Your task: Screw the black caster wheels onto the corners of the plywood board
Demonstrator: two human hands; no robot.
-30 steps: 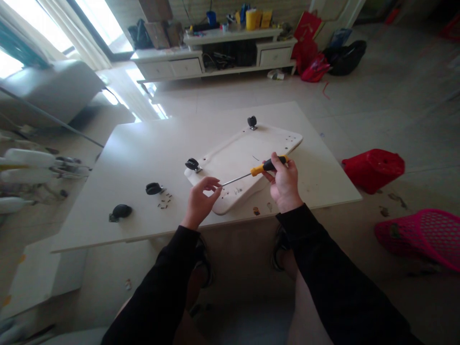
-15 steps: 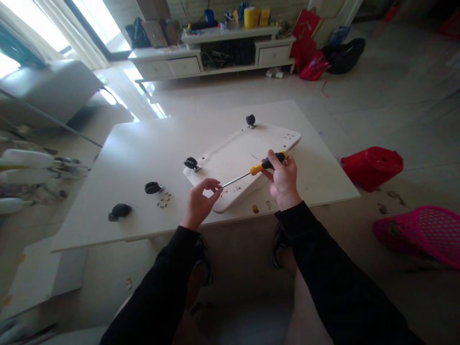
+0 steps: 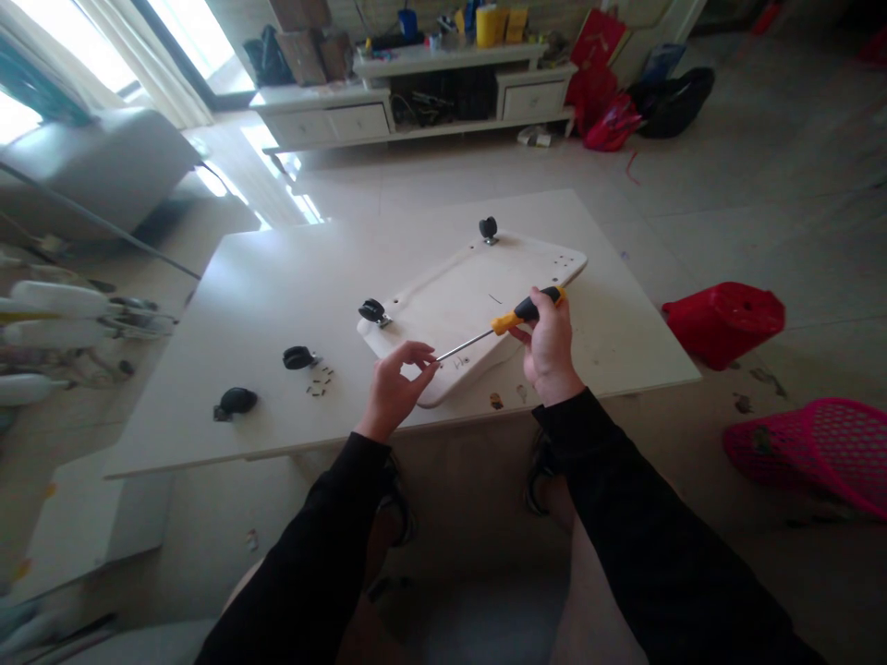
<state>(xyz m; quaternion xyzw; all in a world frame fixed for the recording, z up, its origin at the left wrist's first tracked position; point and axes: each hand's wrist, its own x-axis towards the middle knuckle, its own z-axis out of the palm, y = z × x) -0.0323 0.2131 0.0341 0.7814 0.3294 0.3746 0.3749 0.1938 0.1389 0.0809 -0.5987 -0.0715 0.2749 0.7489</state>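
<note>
Yellow-and-black screwdriver (image 3: pixel 525 311), cream board (image 3: pixel 471 305), black casters (image 3: pixel 299 357), red stool (image 3: pixel 724 320), pink mesh basket (image 3: pixel 810 450).

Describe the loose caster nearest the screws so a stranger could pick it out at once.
Start at the white table and find the pale board lying on it, near the hands. Left of the board's near-left corner lies a small scatter of screws. The caster lies right beside them: black, unattached, unlike the two mounted on the board, and closer to it than the other loose one.
</note>
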